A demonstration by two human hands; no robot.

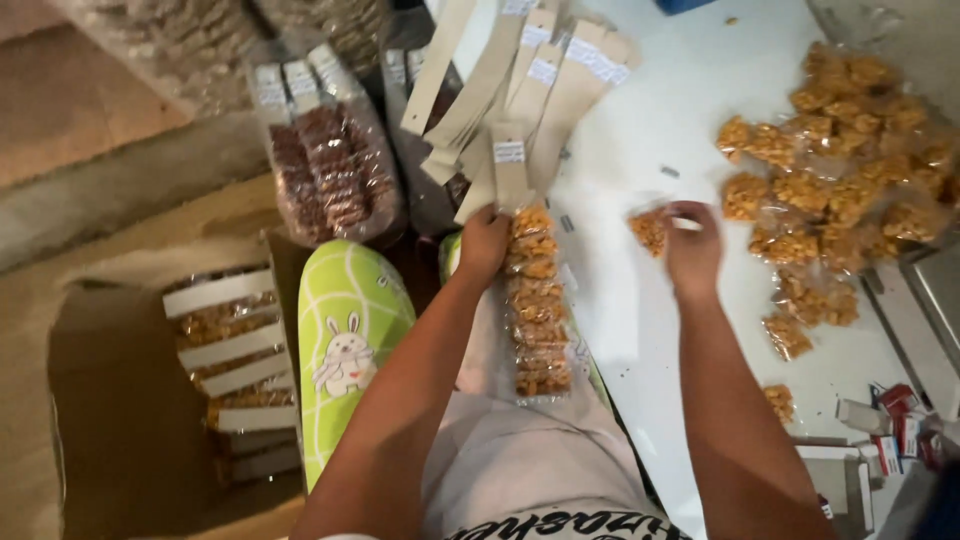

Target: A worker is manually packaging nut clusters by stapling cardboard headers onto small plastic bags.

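Two hands are working over the white tabletop [640, 330] right now. The left hand [484, 243] is pinching the top of a long clear plastic strip of golden snack packets [535, 305], just under its brown card header [510, 165], and the strip is hanging down from that header along the tabletop's near edge, over the person's lap. The right hand [693, 250] is curling its fingers around a single small clear packet of golden snack [650, 230], just right of the strip. Further right of the strip, a loose heap of the same small golden packets [840, 170] is lying on the tabletop. Left of the strip, finished strips of dark reddish snack [330, 170] are lying flat, and an open brown cardboard box [130, 420] is holding more golden strips with white card headers [230, 340].
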